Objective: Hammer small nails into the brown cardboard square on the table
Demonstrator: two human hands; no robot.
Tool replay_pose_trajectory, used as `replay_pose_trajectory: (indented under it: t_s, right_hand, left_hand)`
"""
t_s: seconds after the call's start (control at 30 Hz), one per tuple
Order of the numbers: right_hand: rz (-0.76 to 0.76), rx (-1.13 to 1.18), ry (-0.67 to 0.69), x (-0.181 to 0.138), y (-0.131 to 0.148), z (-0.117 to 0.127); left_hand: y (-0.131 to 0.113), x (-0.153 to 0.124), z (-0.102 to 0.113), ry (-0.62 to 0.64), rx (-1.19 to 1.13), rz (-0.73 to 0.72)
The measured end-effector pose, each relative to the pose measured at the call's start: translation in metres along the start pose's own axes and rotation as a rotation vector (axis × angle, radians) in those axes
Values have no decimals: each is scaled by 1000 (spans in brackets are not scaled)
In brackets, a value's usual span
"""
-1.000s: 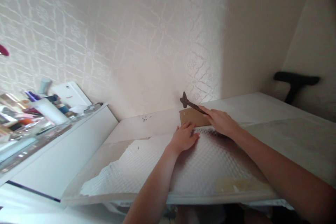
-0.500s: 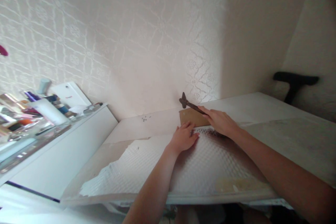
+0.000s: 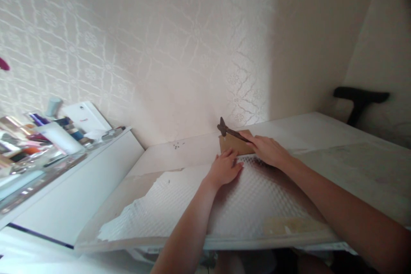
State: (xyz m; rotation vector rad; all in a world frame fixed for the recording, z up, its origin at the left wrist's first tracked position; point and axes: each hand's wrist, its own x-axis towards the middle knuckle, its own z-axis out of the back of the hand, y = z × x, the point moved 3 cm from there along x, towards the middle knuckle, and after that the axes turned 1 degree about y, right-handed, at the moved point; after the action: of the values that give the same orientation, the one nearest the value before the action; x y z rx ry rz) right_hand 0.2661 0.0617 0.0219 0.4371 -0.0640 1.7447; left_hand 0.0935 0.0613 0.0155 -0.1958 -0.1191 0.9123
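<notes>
My right hand (image 3: 268,150) is closed round the handle of a dark hammer (image 3: 228,131), whose head hovers over the far left corner of a small brown cardboard piece (image 3: 234,144). My left hand (image 3: 224,168) rests palm down, fingers stretched, on a white textured panel (image 3: 192,205), with its fingertips at the near edge of the cardboard. Both lie on a large pale board (image 3: 321,137) set against the patterned wall.
A few small dark nails (image 3: 178,145) lie on the board near the wall. To the left stands a white cabinet (image 3: 77,180) crowded with bottles and tubes (image 3: 54,135). A black chair armrest (image 3: 361,96) shows at the right.
The hammer head has dipped slightly lower and leftward over the cardboard corner. My left hand has stayed put.
</notes>
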Motion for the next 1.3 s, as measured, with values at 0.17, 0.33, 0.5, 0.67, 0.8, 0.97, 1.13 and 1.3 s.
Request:
replay_pose_trajectory:
  t_s: [0.17,0.33,0.5,0.67,0.8,0.97,1.13,1.3]
  right_hand:
    - [-12,-46,0,-1,3,4]
    - [-167,-151,-121,-4,-4,17]
    - [-391,-181,-135,-6,-24,19]
    - [-555,-178,-82,-7,-48,14]
    - [-623,-175,-67,-9,-61,12]
    - [-637,-181,-42,-11,-69,9]
    - [-621,-189,-44,-9,-69,6]
    - [-628,-166,3,-7,-67,3]
  left_hand:
    - [1,0,-1,2,7,2]
    - [0,-1,1,19,10,8]
    - [1,0,1,27,10,3]
    - [1,1,0,45,15,12]
    - [0,0,1,48,12,19]
    - [0,0,0,23,2,11]
    - [1,0,0,13,1,8]
    - [1,0,0,15,10,6]
